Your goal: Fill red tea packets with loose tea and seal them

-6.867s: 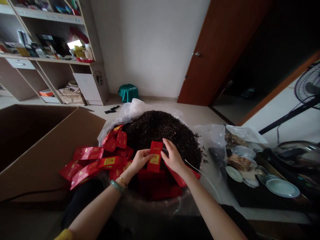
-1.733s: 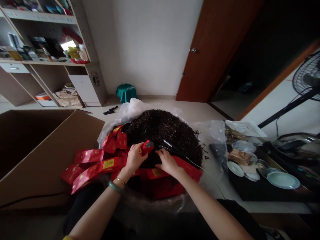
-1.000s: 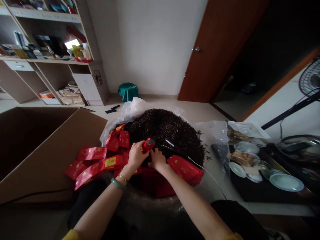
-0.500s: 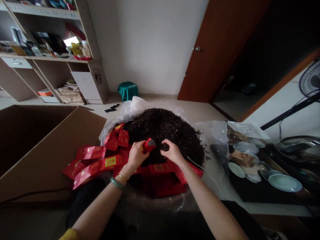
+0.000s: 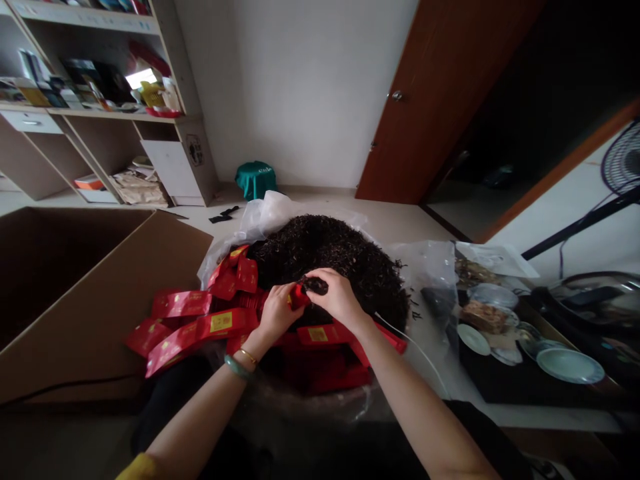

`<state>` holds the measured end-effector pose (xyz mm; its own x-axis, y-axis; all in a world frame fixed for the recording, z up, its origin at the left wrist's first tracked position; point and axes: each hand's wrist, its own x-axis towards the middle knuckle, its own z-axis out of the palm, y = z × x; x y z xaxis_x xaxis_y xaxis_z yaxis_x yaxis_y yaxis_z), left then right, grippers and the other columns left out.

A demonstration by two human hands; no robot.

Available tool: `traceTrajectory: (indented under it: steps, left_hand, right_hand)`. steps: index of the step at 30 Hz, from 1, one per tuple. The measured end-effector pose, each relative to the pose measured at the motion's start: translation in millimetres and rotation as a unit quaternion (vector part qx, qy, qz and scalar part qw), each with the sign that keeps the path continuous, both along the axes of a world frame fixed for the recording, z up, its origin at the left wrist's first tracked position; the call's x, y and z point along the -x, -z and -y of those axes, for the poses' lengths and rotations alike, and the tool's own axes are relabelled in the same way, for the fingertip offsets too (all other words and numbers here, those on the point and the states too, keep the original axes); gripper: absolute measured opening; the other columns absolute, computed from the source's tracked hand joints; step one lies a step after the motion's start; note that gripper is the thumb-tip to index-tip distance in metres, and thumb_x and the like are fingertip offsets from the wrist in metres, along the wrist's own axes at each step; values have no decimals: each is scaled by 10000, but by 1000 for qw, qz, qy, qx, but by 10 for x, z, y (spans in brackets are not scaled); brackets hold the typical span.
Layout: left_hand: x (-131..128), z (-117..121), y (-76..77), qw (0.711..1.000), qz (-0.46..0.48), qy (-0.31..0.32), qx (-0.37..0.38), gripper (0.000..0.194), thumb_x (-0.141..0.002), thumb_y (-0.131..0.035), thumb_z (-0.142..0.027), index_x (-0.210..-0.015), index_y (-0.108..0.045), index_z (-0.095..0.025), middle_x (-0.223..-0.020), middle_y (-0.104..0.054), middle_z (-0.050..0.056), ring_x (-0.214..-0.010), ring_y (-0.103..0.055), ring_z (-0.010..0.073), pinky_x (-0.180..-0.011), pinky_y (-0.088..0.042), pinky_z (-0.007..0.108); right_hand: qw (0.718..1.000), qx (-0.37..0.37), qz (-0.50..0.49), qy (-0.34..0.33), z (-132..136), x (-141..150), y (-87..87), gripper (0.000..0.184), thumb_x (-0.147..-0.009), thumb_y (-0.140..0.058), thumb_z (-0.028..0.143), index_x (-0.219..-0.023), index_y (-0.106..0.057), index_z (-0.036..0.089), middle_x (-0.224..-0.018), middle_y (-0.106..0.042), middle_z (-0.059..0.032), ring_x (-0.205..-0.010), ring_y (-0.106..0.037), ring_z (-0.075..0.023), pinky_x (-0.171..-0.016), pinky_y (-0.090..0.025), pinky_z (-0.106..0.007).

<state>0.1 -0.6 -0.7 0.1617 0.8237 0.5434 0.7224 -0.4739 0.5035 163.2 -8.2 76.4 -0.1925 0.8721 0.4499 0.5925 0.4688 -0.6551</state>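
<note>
A big heap of dark loose tea leaves [image 5: 330, 257] lies on clear plastic sheeting [image 5: 270, 213] in front of me. My left hand [image 5: 276, 313] is closed around a small red packet [image 5: 299, 295], holding its mouth up. My right hand [image 5: 336, 297] is pinched on a clump of tea leaves [image 5: 315, 285] right at the packet's mouth, touching it. Several more red packets with gold labels [image 5: 200, 320] lie fanned out to the left of my hands and under my wrists. A thin white cable [image 5: 415, 347] runs beside my right forearm.
A large open cardboard box [image 5: 75, 293] stands to the left. A dark tea tray with plates and cups [image 5: 505, 333] sits to the right, a fan [image 5: 620, 167] beyond it. Shelves [image 5: 100, 100] line the back left; a brown door [image 5: 430, 100] and a green stool [image 5: 255, 179] stand behind.
My right hand dug into the tea heap, came up pinching leaves and has moved left to the mouth of the red packet. My left hand kept holding the packet, now opened.
</note>
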Motion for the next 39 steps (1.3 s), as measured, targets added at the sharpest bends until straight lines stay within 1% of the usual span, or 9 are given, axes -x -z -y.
traceTrajectory:
  steps: [6, 12, 16, 19, 22, 27, 30, 33, 39]
  left_hand:
    - [2, -4, 27, 1000, 4, -1, -3, 443, -633, -714, -188, -1060, -595, -172, -990, -677, 66, -909, -607, 230, -808, -523, 360]
    - [-10, 4, 40, 1000, -15, 3, -14, 460, -625, -722, -189, -1064, -588, -153, -986, -677, 80, -898, -608, 234, -792, -531, 360]
    - [-28, 14, 40, 999, -24, 11, -22, 470, -631, -713, -195, -1079, -575, -170, -999, -671, 74, -922, -603, 236, -801, -530, 363]
    - [-36, 20, 43, 999, -24, 15, -24, 478, -636, -707, -191, -1093, -567, -171, -1016, -665, 75, -932, -599, 237, -815, -525, 368]
    - [-37, 19, 50, 999, -21, 14, -20, 487, -632, -708, -187, -1097, -564, -164, -1022, -662, 80, -934, -598, 240, -819, -524, 374]
    - [-37, 11, 42, 1000, -5, 10, -10, 473, -636, -713, -205, -1086, -570, -175, -1009, -663, 80, -937, -603, 248, -812, -526, 388]
    - [-40, 14, 36, 1000, 17, 2, -4, 477, -632, -724, -203, -1080, -564, -178, -1000, -658, 75, -932, -605, 245, -815, -527, 389]
    - [-56, 23, 55, 999, 40, -1, 9, 496, -635, -730, -219, -1092, -539, -181, -994, -643, 69, -922, -610, 234, -791, -540, 375]
    - [-102, 66, 89, 1000, 24, 10, 17, 583, -648, -723, -225, -1170, -472, -167, -1033, -616, 84, -930, -602, 228, -770, -545, 361]
  right_hand:
    - [999, -20, 29, 39, 15, -25, -5, 350, -644, -684, 86, -979, -645, 180, -973, -632, -67, -917, -621, -194, -879, -491, -336]
    - [993, 43, 109, -4, 17, -19, -93, 214, -690, -631, 27, -822, -671, 191, -878, -684, -38, -842, -646, -188, -836, -497, -326]
    - [984, 73, 160, -7, 8, 19, -149, 220, -705, -636, 38, -857, -686, 188, -877, -668, -52, -832, -645, -198, -838, -503, -344]
    - [991, 57, 119, 24, 1, 62, -123, 329, -669, -654, 21, -962, -665, 172, -960, -610, -67, -861, -626, -184, -837, -519, -330]
    - [997, 61, 28, 27, -2, 90, -55, 373, -659, -633, 13, -991, -646, 182, -1014, -556, -61, -823, -617, -143, -724, -559, -265]
    - [991, 112, -57, -41, 8, 64, 2, 336, -757, -533, 50, -1049, -633, 184, -857, -643, -28, -752, -646, -125, -731, -569, -266]
    - [991, 79, -105, -21, 19, -7, -18, 310, -841, -425, 101, -1063, -626, 178, -880, -670, -49, -764, -661, -130, -702, -570, -259]
    - [996, 21, -89, 23, 27, -96, -20, 282, -842, -443, 137, -1031, -645, 190, -1003, -659, -76, -823, -652, -145, -660, -559, -240]
    - [997, 77, -16, -13, 60, -125, 95, 245, -787, -526, 85, -943, -688, 182, -923, -687, -51, -734, -651, -130, -697, -542, -248]
